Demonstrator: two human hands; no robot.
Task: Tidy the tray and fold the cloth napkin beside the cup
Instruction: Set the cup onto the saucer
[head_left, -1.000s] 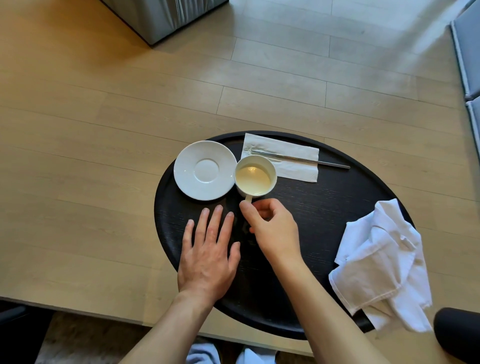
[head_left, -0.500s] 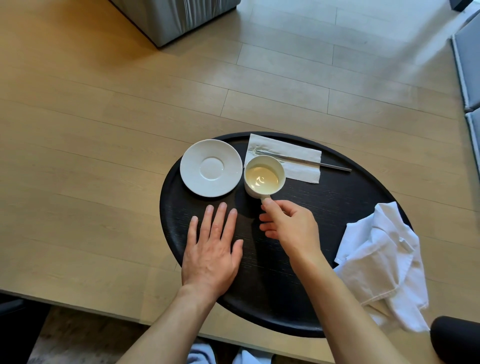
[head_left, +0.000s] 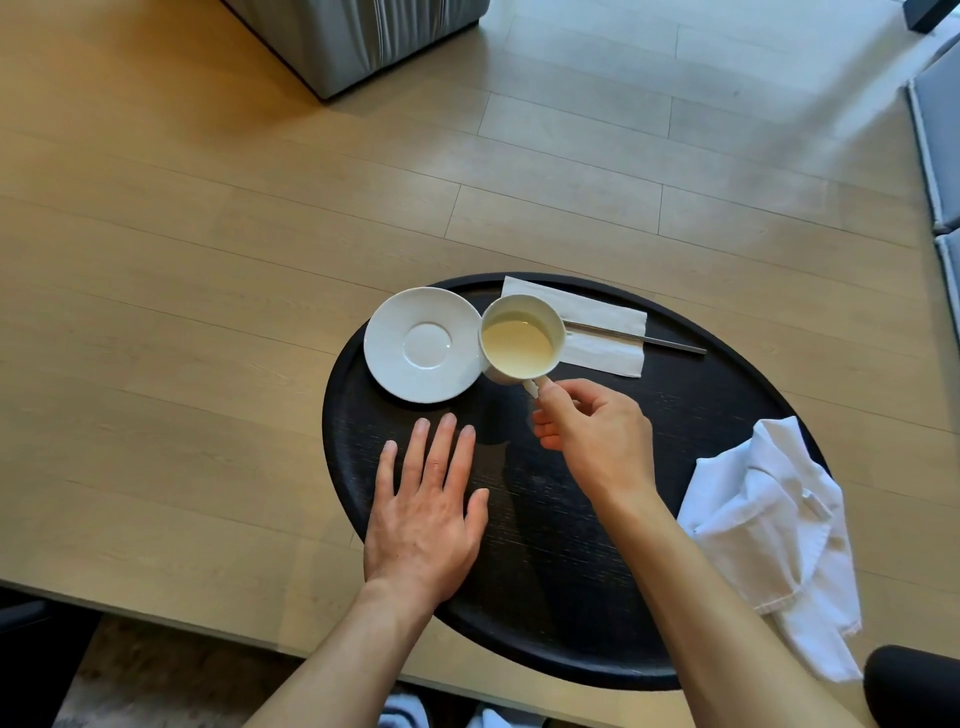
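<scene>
A round black tray (head_left: 597, 613) sits on the wooden table. My right hand (head_left: 597, 436) pinches the handle of a white cup (head_left: 519, 340) holding pale liquid; the cup looks raised off the tray, next to the white saucer (head_left: 423, 345). My left hand (head_left: 426, 514) lies flat on the tray's left part, fingers spread, holding nothing. A crumpled white cloth napkin (head_left: 774, 540) hangs over the tray's right rim. A paper napkin (head_left: 602, 332) with a metal spoon (head_left: 649, 340) on it lies at the tray's far side, partly behind the cup.
The light wooden table (head_left: 208, 364) extends left and far beyond the tray; its near edge runs below my arms. A grey upholstered piece (head_left: 353, 36) stands at top, grey cushions (head_left: 940, 156) at right. A dark rounded object (head_left: 909, 686) is at the bottom right.
My right hand has carried the cup away from me and a little to the right, and it now looks lifted beside the saucer, over the paper napkin's edge. My left hand has stayed flat on the tray.
</scene>
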